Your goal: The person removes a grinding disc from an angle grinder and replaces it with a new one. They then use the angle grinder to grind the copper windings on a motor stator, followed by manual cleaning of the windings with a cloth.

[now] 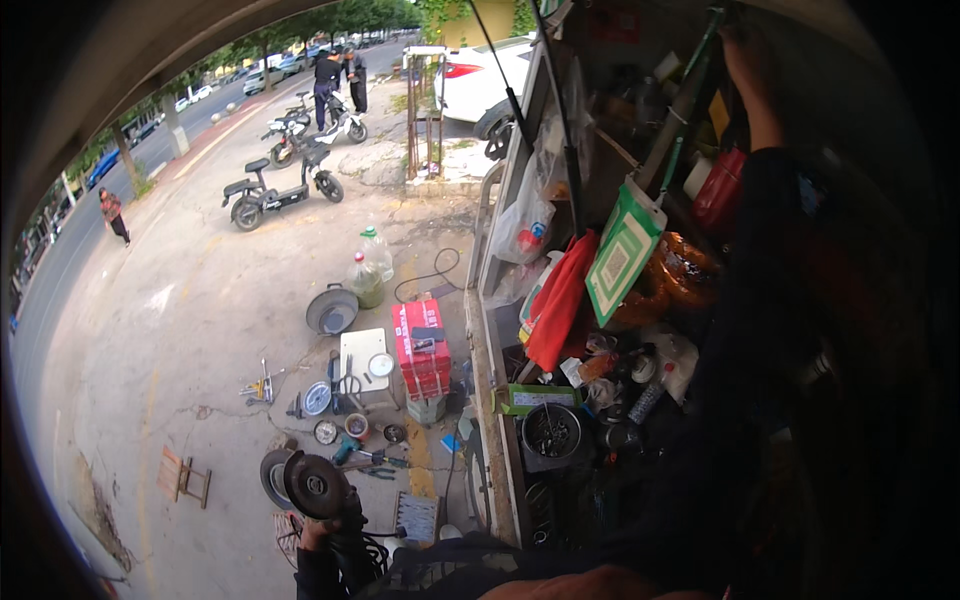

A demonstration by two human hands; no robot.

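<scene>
My left hand (314, 534) is closed at the lower edge of a dark round part (318, 484) with a hub-like centre; its exact kind is unclear. Black cables hang beside my left forearm. My right arm stretches up to the far right, and my right hand (742, 48) is near the top of a hanging green lanyard. Its fingers are in shadow, so whether they grip anything does not show. Below hangs a green and white card (626, 250) with a square printed code, alongside a red cloth (563, 305). A red container (719, 188) is close to my right forearm.
The cluttered van interior holds a black pot of small parts (551, 430) and bottles. Outside, a red box (422, 345), grey basin (332, 311), small white table (367, 360), tools and a wooden stool (184, 477) stand on the pavement. Scooters (262, 196) and people are farther off.
</scene>
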